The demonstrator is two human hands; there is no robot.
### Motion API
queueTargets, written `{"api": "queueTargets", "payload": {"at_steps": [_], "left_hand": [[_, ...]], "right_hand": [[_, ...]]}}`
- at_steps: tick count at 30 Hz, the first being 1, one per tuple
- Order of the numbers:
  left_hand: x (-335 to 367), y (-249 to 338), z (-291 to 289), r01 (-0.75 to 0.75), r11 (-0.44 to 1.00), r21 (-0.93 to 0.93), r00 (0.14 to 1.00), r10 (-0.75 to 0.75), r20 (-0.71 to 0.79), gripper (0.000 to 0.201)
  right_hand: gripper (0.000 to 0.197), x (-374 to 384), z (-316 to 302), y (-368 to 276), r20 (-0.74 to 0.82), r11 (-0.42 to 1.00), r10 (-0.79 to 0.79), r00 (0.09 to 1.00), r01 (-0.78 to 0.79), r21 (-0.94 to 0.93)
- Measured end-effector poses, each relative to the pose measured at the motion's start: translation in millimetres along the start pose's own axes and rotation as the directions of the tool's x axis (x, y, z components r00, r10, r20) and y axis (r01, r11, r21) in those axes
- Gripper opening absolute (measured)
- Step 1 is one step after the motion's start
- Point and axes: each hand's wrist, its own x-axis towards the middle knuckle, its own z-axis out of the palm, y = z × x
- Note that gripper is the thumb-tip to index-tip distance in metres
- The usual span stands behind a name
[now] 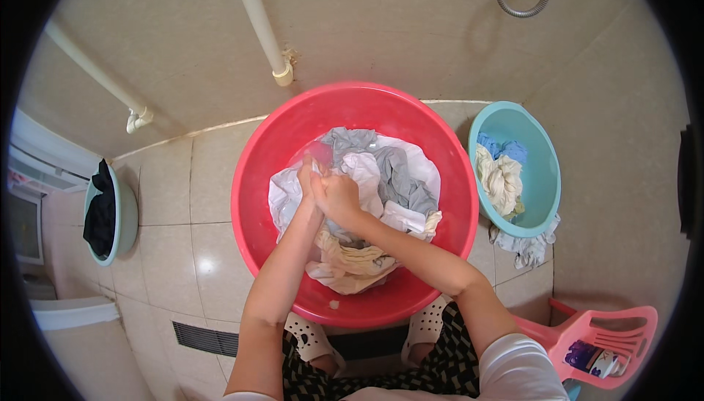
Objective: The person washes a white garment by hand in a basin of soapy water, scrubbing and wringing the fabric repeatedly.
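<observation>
Heaped white, grey and cream fabric laundry (361, 171), grey folds slanting near-right, inside round red plastic basin (253, 214), left hand (306, 177) and right hand (338, 195) clenched together on its white part, turquoise oval plastic tub (541, 181) right of basin

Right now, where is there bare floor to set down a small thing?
Bare tiles lie between the red tub and the left basin, beyond the dark grate. The right is crowded: turquoise basin beside the tub, pale cloth at its near edge, pink chair nearer you.
</observation>
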Motion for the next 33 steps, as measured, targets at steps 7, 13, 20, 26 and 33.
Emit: {"api": "queueTargets", "payload": {"at_steps": [7, 13, 20, 26, 33], "left_hand": [[-11.3, -9.8, 32.1, 0.263, 0.935, -0.239, 0.777, -0.058, 0.627, 0.035], [-47.8, -21.0, 88.3, 0.064, 0.997, -0.034, 0.988, -0.069, -0.142, 0.035], [-52.7, -20.1, 110.5, 0.062, 0.933, 0.354, 0.946, 0.057, -0.318, 0.045], [-51.2, -22.4, 122.0, -0.088, 0.895, 0.437, 0.927, 0.234, -0.292, 0.049], [-9.2, -7.9, 47.6, -0.048, 0.994, 0.098, 0.990, 0.035, 0.133, 0.039]], "right_hand": [[0.037, -8.8, -0.2, -0.6, 0.002, 0.954, -0.236, 0.972, 0.232, -0.190], [0.030, 46.9, 38.0, 33.6, -0.524, 0.803, -0.154, 0.837, -0.203, -0.560], [0.047, 76.4, -4.2, 77.6, -0.167, 0.886, 0.058, 0.984, -0.128, -0.446], [0.045, 68.4, 0.2, 62.4, -0.194, 0.972, 0.208, 0.959, -0.225, -0.068], [0.044, 24.8, -23.3, -3.6, 0.060, 0.965, 0.234, 0.970, -0.239, 0.103]]}}
